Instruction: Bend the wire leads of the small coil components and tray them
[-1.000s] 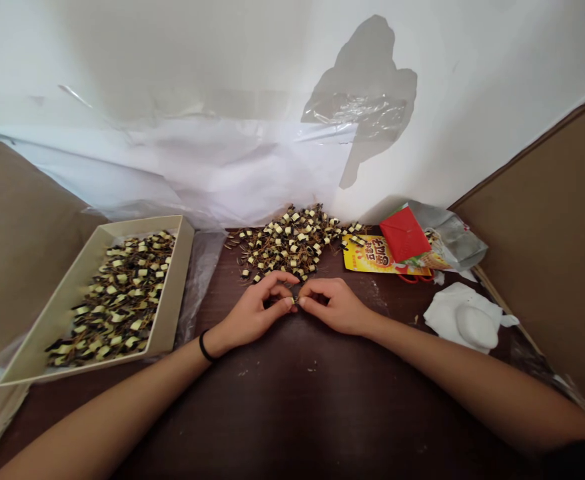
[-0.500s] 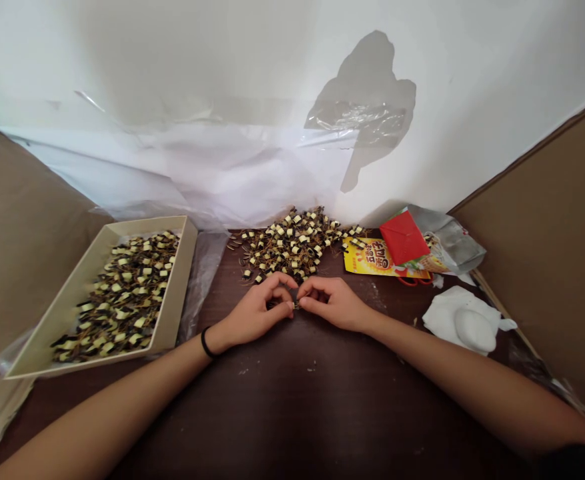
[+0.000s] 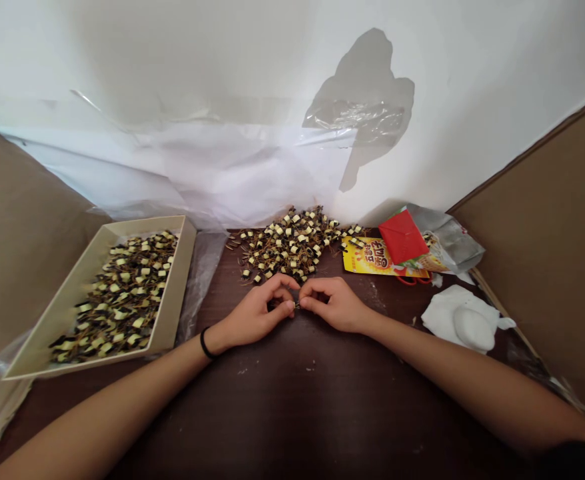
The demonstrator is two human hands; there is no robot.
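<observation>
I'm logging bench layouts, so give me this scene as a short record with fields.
Left hand: pinches a small piece, too tiny to read
Right hand: at that piece; grip unclear
Beyond hands: pile of black-and-yellow pieces
Left side: pale box holding similar pieces
Right side: yellow packet, red packet, crumpled white material
Left wrist: black band

Part [image 3: 297, 305] was tiny, thin wire-like ends just showing. Rest hidden, pinched between the fingers [image 3: 283, 311] of both hands over the tabletop [image 3: 292, 413]. Tilt unreadable.
</observation>
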